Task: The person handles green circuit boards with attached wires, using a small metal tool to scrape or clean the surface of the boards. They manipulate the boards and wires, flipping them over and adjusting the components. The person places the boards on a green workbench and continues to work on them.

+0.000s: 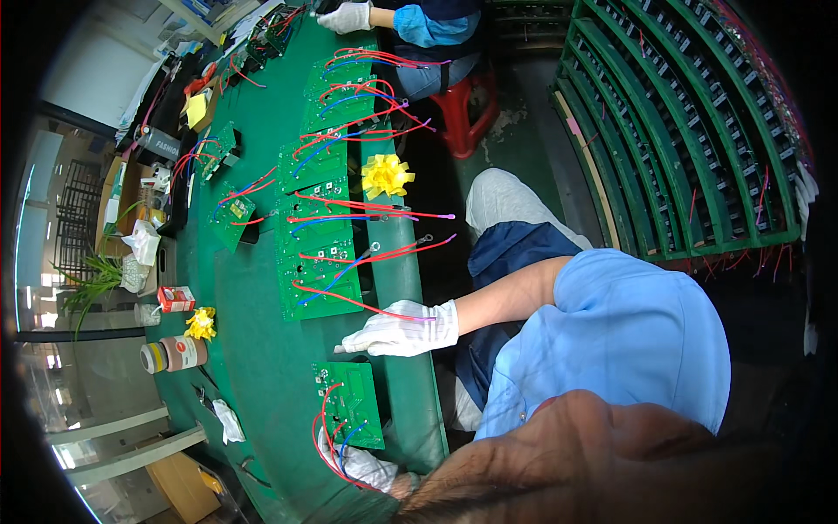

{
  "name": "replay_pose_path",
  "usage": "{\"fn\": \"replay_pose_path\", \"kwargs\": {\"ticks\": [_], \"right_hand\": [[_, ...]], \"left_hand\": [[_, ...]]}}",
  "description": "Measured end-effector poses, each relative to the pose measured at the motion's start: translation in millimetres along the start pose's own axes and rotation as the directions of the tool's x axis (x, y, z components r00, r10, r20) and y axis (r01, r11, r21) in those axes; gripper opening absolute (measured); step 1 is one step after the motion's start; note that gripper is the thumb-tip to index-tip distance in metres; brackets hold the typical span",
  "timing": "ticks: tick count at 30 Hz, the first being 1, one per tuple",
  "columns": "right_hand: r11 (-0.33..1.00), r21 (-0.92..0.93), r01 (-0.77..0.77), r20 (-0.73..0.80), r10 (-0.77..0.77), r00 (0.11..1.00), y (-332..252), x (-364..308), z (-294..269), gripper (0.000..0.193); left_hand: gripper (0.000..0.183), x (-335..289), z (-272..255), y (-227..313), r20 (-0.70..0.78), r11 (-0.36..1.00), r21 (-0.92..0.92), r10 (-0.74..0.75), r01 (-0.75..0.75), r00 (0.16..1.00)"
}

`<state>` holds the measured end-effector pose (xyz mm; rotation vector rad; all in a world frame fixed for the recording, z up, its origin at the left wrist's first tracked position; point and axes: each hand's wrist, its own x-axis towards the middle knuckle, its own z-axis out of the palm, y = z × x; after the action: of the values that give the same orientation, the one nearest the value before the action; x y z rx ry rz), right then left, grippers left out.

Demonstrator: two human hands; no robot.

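My left hand (371, 467), in a white glove, grips the lower edge of a green circuit board (358, 402) near the bottom of the view. Red and blue wires rise from this board and loop over the glove; part of the fingers is hidden. Above it, my right hand (397, 330), also gloved, lies over the green table (262, 341) with its fingers stretched leftward. No object shows in it. A red wire with a purple end crosses the back of that glove, coming from the nearest wired circuit board (336, 293) in a row.
Several more wired boards (314, 166) run up the table, their leads overhanging its right edge. A yellow ribbon bow (386, 176), jars (183, 354) and a red carton (176, 299) are nearby. A co-worker's gloved hand (346, 17) is at the top; a green rack (681, 131) stands right.
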<state>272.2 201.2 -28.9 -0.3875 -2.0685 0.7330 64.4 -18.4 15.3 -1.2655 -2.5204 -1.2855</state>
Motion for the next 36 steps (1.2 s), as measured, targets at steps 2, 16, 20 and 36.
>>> {"fn": "replay_pose_path", "kwargs": {"ticks": [2, 16, 20, 36], "right_hand": [[1.0, 0.001, -0.005, 0.001, 0.005, 1.0, 0.9, -0.6, 0.9, 0.041], [0.997, -0.029, -0.072, 0.102, 0.075, 0.992, 0.7, -1.7, -1.3, 0.041], [0.996, -0.053, -0.078, 0.12, 0.084, 0.989, -2.2, 0.6, -5.0, 0.04], [0.981, 0.072, -0.183, 0.091, 0.176, 0.98, -1.9, 0.9, -4.1, 0.047]], "left_hand": [[0.038, -0.2, -0.2, 0.0, 0.0, 1.0, 0.003, 0.003, -0.003, 1.0], [0.039, -2.2, -0.2, 1.7, 0.003, 1.0, 0.017, 0.01, -0.011, 1.0], [0.039, -2.1, -0.8, 2.4, 0.003, 1.0, 0.021, 0.012, -0.012, 1.0], [0.04, 18.2, -2.4, 37.7, 0.114, 0.951, 0.142, 0.26, -0.274, 0.959]]}}
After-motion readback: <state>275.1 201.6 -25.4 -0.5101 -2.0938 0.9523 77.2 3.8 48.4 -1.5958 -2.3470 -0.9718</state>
